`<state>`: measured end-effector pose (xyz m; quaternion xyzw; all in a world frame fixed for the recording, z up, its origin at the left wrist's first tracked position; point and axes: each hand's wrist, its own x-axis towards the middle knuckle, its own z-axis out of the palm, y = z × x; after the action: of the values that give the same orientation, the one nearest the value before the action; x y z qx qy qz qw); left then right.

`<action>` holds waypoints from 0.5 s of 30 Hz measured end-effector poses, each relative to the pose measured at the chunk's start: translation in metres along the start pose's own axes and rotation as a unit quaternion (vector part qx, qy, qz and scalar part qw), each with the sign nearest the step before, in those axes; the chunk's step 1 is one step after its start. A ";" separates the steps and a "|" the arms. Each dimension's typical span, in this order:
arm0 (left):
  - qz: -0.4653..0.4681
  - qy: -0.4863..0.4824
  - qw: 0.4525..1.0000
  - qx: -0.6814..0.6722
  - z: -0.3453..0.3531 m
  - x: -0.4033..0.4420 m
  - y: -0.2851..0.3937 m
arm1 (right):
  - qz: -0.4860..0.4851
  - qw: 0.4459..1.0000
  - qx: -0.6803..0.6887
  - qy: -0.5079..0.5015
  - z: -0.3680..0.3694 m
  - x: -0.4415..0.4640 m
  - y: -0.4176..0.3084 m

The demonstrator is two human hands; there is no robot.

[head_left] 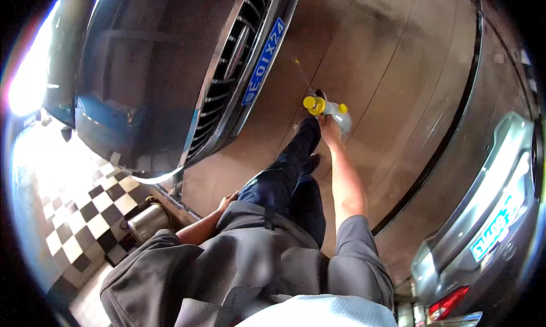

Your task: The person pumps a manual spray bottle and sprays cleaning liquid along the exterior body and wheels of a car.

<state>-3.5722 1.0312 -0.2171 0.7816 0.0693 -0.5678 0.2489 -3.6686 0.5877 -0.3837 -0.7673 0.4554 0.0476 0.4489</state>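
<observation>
1. Head view, my right hand [331, 128]: its fingers are wrapped round a pale bottle [339, 118] with yellow parts, clamped on it. The bottle is out in front of me, above the brown floor [387, 99], beyond my knees and between the two cars.
2. My left hand [229, 201] is down by my hip, against or just beside my dark trousers [267, 185]. My sleeve and trousers crowd it, so I cannot tell whether those fingers are apart or together, or whether they touch anything else.
3. A thin line leads away from the bottle to a small yellow spot [297, 61]. Whether that line is a tube or a jet of liquid, I cannot tell.
4. How far along I am: the bottle is picked up and gripped, and my arm is stretched out with it. The floor shows no clear wet patch that I can make out, so I would not call anything beyond the grip finished; how much is left, I cannot judge from here.
5. My count: one bottle, in one of my two hands; two cars, a dark car [142, 71] on the left and a grey car [483, 219] on the right; two blue plates, one per car; one red lamp [449, 304]; one metal cylinder [149, 220]; one patch of checkered tiles [85, 219].
</observation>
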 end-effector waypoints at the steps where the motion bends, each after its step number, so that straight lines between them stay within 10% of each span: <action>1: 0.009 -0.017 0.998 -0.055 0.011 0.008 0.021 | 0.001 1.000 -0.009 -0.004 -0.015 0.025 -0.002; 4: 0.176 -0.007 0.972 0.154 0.040 0.049 0.083 | 0.025 0.997 -0.043 -0.061 -0.073 0.097 -0.019; 8: -0.085 0.021 0.989 -0.118 0.072 0.135 0.175 | 0.017 0.994 -0.052 -0.099 -0.150 0.191 -0.040; 11: 0.017 0.056 0.997 0.047 0.066 0.133 0.296 | 0.043 0.992 -0.066 -0.096 -0.191 0.270 -0.066; 15: -0.017 0.025 0.985 -0.169 0.067 0.137 0.420 | -0.022 0.988 -0.095 -0.122 -0.252 0.358 -0.090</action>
<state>-3.4177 0.6124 -0.2283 0.7408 0.1834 -0.5325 0.3662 -3.4786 0.1852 -0.3489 -0.8047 0.3732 0.1740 0.4277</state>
